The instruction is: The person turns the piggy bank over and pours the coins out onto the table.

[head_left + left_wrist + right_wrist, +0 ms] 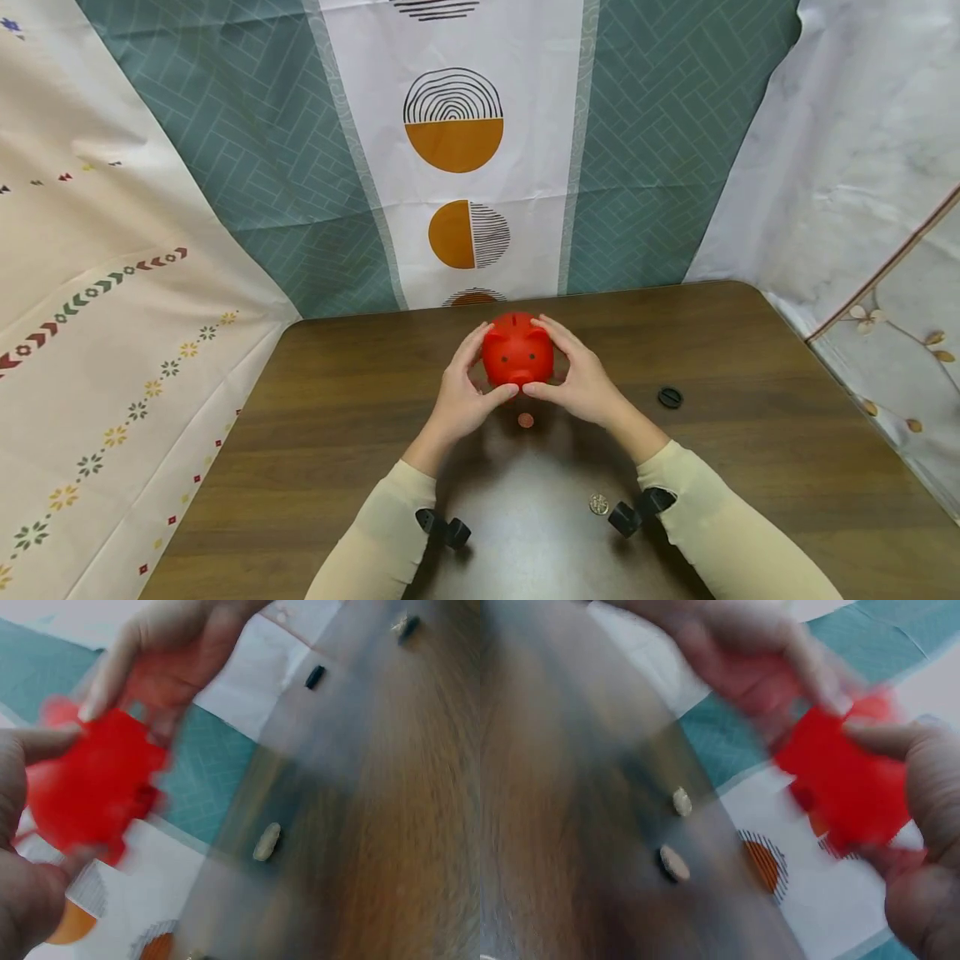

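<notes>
A red piggy bank (pixel 517 352) with a slot on top and two dark eyes faces me, held between both hands. My left hand (pixel 462 392) grips its left side, thumb under the snout and fingers along the side. On the opposite side my right hand (pixel 576 387) mirrors this grip, with the two thumb tips close together. Both wrist views show the piggy bank (pixel 97 780) blurred, against the hanging cloth beyond the table. A copper coin (pixel 526 420) lies on the table just on the near side of it.
The brown wooden table (pixel 337 458) has patterned cloths (pixel 645 150) hanging behind and at its sides. A round black plug (pixel 670 397) lies to the right of my right hand. Close to the right wrist's black camera (pixel 626 518) is a silver coin (pixel 598 504).
</notes>
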Demonstrator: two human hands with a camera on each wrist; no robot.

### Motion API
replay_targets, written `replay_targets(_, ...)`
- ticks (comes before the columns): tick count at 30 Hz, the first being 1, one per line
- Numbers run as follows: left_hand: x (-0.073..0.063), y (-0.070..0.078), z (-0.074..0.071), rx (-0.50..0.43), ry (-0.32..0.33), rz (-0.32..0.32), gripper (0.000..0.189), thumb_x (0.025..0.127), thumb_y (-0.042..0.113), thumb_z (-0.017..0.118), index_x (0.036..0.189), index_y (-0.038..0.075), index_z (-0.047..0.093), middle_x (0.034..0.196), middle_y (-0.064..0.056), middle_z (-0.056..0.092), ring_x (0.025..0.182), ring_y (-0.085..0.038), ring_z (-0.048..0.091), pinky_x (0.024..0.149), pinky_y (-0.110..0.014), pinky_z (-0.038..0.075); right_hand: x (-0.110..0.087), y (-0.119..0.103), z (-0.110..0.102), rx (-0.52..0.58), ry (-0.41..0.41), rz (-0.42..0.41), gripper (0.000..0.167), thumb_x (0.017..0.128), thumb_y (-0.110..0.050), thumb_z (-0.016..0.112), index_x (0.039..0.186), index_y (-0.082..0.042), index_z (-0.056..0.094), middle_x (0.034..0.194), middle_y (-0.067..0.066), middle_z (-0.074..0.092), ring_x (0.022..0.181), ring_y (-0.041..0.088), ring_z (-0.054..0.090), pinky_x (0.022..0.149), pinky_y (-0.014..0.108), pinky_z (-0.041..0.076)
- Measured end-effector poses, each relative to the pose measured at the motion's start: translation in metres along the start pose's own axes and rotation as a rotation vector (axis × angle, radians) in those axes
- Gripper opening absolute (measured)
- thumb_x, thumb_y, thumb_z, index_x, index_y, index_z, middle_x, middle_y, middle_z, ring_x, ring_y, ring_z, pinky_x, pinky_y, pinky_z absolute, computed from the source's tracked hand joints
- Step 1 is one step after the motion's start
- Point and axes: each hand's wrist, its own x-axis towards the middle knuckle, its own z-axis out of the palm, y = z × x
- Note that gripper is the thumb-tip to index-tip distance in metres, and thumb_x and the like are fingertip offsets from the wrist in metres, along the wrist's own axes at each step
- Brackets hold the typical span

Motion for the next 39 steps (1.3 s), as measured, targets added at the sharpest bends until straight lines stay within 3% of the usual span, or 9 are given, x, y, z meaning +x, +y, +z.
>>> replay_targets(3,0.002,0.005,-0.002,0.013,0.013,0.052,0.078,0.079,0.004,0.077,0.146,0.006,0.037,0.150,-0.011,0.034,0.127,-0.035,0.044,0.082,-0.046,0.055,0.000,-0.009,-0.001,-0.019,0.026,-0.071,0.082,0.076,-0.016,0.083,0.146,-0.018,0.041,0.152,0.002,0.034,0.130,0.032,0.042,0.082,0.046,0.055)
replay_targets(8,0.001,0.003,-0.004,0.011,-0.044,-0.111,0.077,0.083,0.012,0.076,0.148,0.010,0.035,0.143,-0.007,0.043,0.121,-0.034,0.047,0.081,-0.037,0.056,-0.004,-0.031,-0.002,0.022,-0.029,0.069,0.080,0.078,-0.013,0.081,0.146,-0.012,0.039,0.141,0.009,0.047,0.124,0.038,0.046,0.082,0.046,0.055)
replay_targets(12,-0.001,-0.003,-0.003,0.009,-0.058,-0.158,0.078,0.083,0.013,0.075,0.149,0.011,0.033,0.143,-0.007,0.043,0.122,-0.033,0.048,0.082,-0.035,0.056,-0.009,-0.038,0.000,0.001,-0.043,0.114,0.080,0.079,-0.012,0.079,0.147,-0.008,0.037,0.142,0.013,0.046,0.126,0.040,0.044,0.083,0.045,0.055)
replay_targets(15,-0.002,-0.007,-0.001,0.006,-0.040,-0.099,0.078,0.083,0.011,0.076,0.148,0.009,0.034,0.144,-0.009,0.042,0.121,-0.032,0.048,0.081,-0.035,0.056,-0.011,-0.034,0.001,-0.012,-0.011,0.079,0.080,0.079,-0.012,0.080,0.147,-0.009,0.038,0.144,0.013,0.044,0.126,0.039,0.045,0.081,0.044,0.056)
replay_targets(21,0.006,-0.013,0.002,0.012,0.040,0.164,0.082,0.076,0.003,0.079,0.147,0.010,0.038,0.152,-0.007,0.031,0.127,-0.034,0.044,0.081,-0.044,0.056,-0.008,-0.020,0.001,-0.065,0.102,-0.147,0.083,0.076,-0.009,0.082,0.147,-0.014,0.040,0.153,0.003,0.032,0.129,0.030,0.043,0.081,0.045,0.055)
replay_targets(27,0.010,-0.028,0.004,-0.024,0.014,-0.046,0.077,0.079,0.018,0.080,0.144,0.026,0.040,0.140,0.006,0.044,0.119,-0.028,0.048,0.080,-0.041,0.057,-0.010,-0.033,0.000,0.045,0.043,0.025,0.077,0.081,-0.009,0.077,0.147,-0.010,0.037,0.144,0.009,0.043,0.124,0.037,0.045,0.082,0.049,0.054)
replay_targets(32,0.008,-0.034,0.005,-0.020,0.010,-0.103,0.077,0.079,0.020,0.081,0.144,0.027,0.041,0.139,0.005,0.046,0.119,-0.026,0.049,0.080,-0.038,0.057,-0.012,-0.036,0.001,0.063,0.019,0.075,0.077,0.082,-0.008,0.076,0.147,-0.006,0.036,0.143,0.014,0.044,0.125,0.040,0.044,0.083,0.048,0.054)
replay_targets(36,0.007,-0.024,0.005,-0.025,0.011,-0.076,0.077,0.080,0.016,0.079,0.146,0.021,0.039,0.140,0.004,0.045,0.118,-0.027,0.049,0.080,-0.037,0.057,-0.009,-0.024,0.000,0.026,0.034,0.047,0.077,0.081,-0.014,0.078,0.147,-0.012,0.037,0.143,0.008,0.044,0.124,0.035,0.046,0.081,0.044,0.055)
replay_targets(39,0.006,-0.004,0.005,-0.038,0.038,0.060,0.078,0.079,0.006,0.078,0.146,0.010,0.039,0.147,-0.005,0.039,0.123,-0.033,0.047,0.082,-0.042,0.055,-0.005,-0.016,-0.002,-0.049,0.080,-0.081,0.080,0.078,-0.017,0.081,0.147,-0.017,0.040,0.149,0.002,0.038,0.127,0.029,0.045,0.080,0.043,0.056)
